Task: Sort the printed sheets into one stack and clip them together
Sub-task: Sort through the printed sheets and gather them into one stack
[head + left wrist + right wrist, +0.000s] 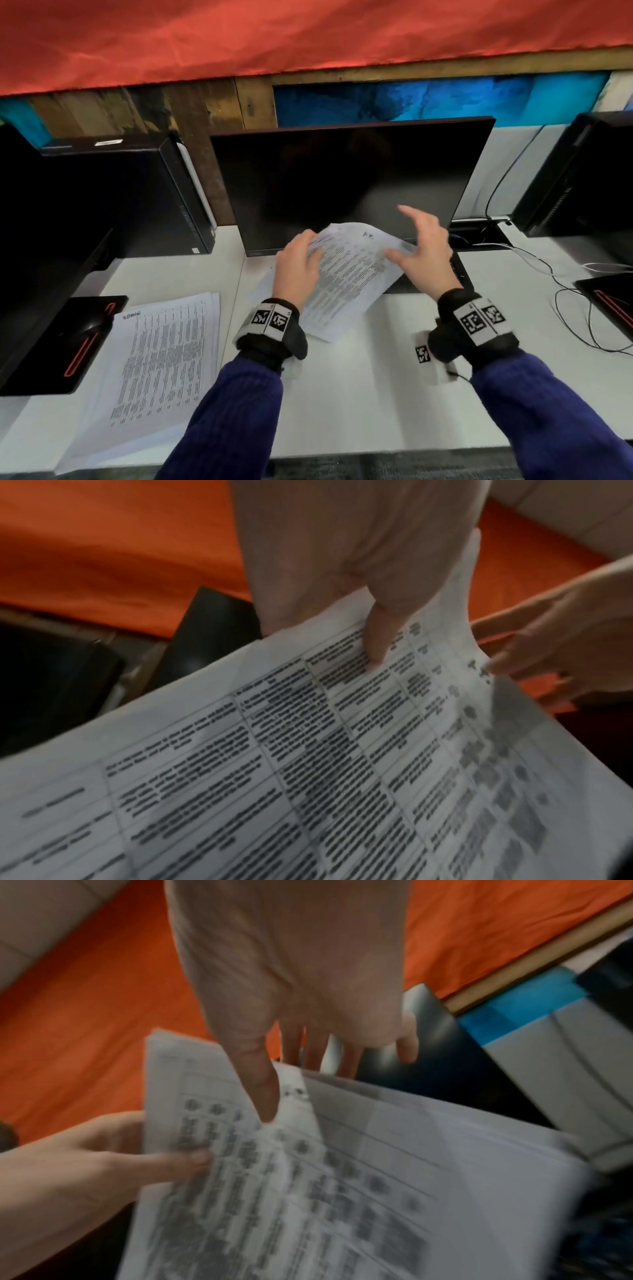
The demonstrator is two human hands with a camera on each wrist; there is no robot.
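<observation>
A small bundle of printed sheets (pixel 346 277) (pixel 308 764) (pixel 308 1191) is lifted and tilted in front of the monitor. My left hand (pixel 308 246) (pixel 377 647) grips its left edge, thumb on top and fingers underneath. My right hand (pixel 407 236) (pixel 267 1104) is at the right corner. Its thumb touches the top sheet, which curls up there, and its fingers are spread and raised beyond the edge. A second stack of printed sheets (pixel 164 359) lies flat on the desk at the left. One more sheet (pixel 262 289) lies under the lifted bundle.
A dark monitor (pixel 342 185) stands right behind the hands. A black keyboard (pixel 459 270) shows under the sheets. Computer towers stand at the left (pixel 120 192) and right (pixel 582 178). A mouse on a black pad (pixel 82 339) is at the far left. Cables (pixel 565 291) trail at the right.
</observation>
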